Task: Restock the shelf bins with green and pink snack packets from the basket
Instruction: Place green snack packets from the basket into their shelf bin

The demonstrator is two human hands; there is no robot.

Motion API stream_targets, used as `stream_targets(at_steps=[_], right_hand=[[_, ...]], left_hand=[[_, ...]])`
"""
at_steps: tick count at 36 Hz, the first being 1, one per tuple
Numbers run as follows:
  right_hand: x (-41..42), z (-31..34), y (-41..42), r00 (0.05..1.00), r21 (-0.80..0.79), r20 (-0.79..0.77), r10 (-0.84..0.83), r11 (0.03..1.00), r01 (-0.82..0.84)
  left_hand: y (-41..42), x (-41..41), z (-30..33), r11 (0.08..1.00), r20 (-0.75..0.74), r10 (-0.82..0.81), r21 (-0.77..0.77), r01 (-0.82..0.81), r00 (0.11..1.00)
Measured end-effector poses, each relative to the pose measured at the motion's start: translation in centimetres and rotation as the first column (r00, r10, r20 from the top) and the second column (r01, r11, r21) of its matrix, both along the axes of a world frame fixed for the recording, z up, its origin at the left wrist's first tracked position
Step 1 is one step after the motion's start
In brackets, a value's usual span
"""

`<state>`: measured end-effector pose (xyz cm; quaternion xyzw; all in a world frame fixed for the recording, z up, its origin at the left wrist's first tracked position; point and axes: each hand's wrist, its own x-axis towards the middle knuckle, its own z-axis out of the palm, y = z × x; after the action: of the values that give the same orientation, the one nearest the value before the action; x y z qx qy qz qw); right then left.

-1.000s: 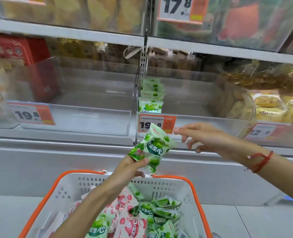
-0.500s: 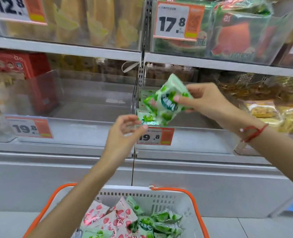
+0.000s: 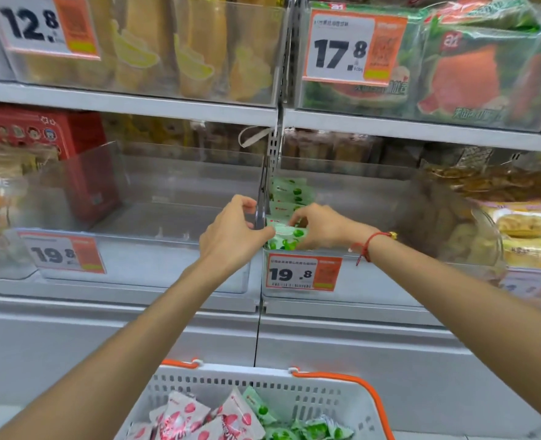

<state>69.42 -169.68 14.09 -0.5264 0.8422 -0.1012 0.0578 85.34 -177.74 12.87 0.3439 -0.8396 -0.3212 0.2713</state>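
Note:
A green snack packet [image 3: 286,237] sits at the front of the clear right-hand bin [image 3: 373,281], in a row of green packets [image 3: 289,193] along the bin's left wall. My right hand [image 3: 318,225] grips the front packet from the right. My left hand [image 3: 234,231] pinches its left end at the divider. Below stands the white basket [image 3: 297,395] with orange handles. It holds pink packets [image 3: 196,420] on the left and green packets [image 3: 313,428] on the right.
The clear left bin [image 3: 154,217] beside it holds nothing, with a 19.8 price tag [image 3: 61,254]. A metal upright [image 3: 278,134] separates the bins. Red boxes [image 3: 47,144] and bread packs [image 3: 523,230] flank them. An upper shelf [image 3: 199,104] overhangs.
My right hand carried the green packet down into the right bin's front. My left hand rose from below and now pinches the packet's left end. The camera view tilted up.

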Motion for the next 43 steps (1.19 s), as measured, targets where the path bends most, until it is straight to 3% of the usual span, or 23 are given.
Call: stream_targets(at_steps=[11,19,21,24,28,33,37,40,43], right_hand=[[-1.3,-0.4,-0.8,0.996,0.107,-0.089,-0.012,0.994,0.021],[-1.3,-1.6,-0.5,0.982,-0.166,-0.186,-0.044,0.986,0.013],[-1.5,-1.6,-0.5,0.988,-0.149,-0.147,-0.037,0.989,0.015],[-1.9,-0.8,-0.1,0.999,-0.099,0.028,0.031,0.995,-0.029],[-2.3,0.0,1.2,0.977,-0.139,0.208,0.049,0.99,-0.02],[-1.8,0.4,3.5,0.981,-0.227,0.182,0.069,0.974,-0.026],[0.2,0.8,6.3,0.995,-0.411,0.097,0.025,0.911,0.017],[3.3,0.8,8.9,0.995,-0.559,0.077,0.067,0.829,-0.013],[6.3,-0.8,10.9,0.977,-0.55,0.144,0.159,0.833,-0.055]], left_hand=[[0.2,0.5,-0.7,0.996,0.047,0.021,-0.087,-0.017,0.999],[0.7,0.8,-0.8,0.992,0.044,-0.03,-0.118,0.035,0.999],[0.7,0.8,-1.0,0.989,-0.01,-0.049,-0.139,0.047,0.999],[0.6,0.7,-0.4,0.965,-0.113,-0.079,-0.256,0.048,0.99],[0.9,0.3,1.3,0.915,-0.115,-0.158,-0.392,0.101,0.981],[1.9,0.8,0.8,0.917,-0.161,-0.183,-0.384,0.109,0.97],[3.1,2.6,-0.3,0.935,-0.28,-0.163,-0.349,0.057,0.946],[4.4,4.3,-1.6,0.962,-0.374,-0.142,-0.27,0.038,0.917],[5.6,5.7,-3.6,0.99,-0.397,-0.113,-0.126,0.068,0.911]])
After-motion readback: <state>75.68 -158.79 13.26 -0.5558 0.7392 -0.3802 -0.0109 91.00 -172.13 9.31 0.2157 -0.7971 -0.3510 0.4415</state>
